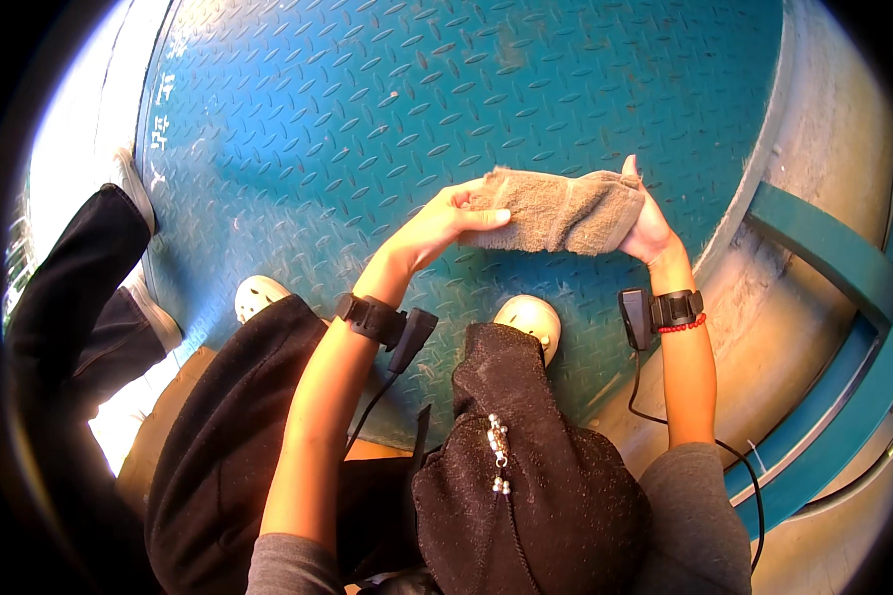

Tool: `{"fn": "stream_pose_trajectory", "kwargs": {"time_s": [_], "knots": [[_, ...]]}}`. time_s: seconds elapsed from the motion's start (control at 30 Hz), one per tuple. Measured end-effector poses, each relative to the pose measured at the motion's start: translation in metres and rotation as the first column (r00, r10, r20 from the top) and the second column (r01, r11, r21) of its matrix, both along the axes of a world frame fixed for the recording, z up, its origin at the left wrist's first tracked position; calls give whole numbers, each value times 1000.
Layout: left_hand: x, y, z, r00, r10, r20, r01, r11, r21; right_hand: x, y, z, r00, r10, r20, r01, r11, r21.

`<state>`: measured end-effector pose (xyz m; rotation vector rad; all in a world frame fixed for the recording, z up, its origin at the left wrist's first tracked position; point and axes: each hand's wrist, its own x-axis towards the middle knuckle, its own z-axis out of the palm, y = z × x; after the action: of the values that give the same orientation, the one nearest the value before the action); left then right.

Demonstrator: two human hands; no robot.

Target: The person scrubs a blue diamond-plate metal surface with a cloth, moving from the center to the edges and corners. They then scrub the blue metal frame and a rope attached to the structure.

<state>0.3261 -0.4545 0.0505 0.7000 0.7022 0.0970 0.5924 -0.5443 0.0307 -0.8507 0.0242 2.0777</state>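
A folded tan towel is stretched between my two hands, above the blue-green floor. My left hand grips its left end, with the thumb lying on top and the fingers underneath. At the other end my right hand holds the cloth, the thumb pointing up along the edge and the fingers mostly hidden behind the fabric. Creases run across the right half of the towel.
The floor is raised-pattern metal plate. A teal metal bar and a pale curved surface border it on the right. At left are another person's legs. Cables hang from both my wrist devices.
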Motion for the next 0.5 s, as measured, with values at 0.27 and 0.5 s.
{"fn": "stream_pose_trajectory", "kwargs": {"time_s": [0.27, 0.5], "knots": [[15, 2, 4, 985, 167, -45, -170, 984, -58, 0, -8, 4, 980, -126, -153, 135, 990, 49], [18, 10, 12, 997, 43, -68, -35, 993, 113, 3, -16, 17, 980, -171, -105, 177, 983, 46]]}}
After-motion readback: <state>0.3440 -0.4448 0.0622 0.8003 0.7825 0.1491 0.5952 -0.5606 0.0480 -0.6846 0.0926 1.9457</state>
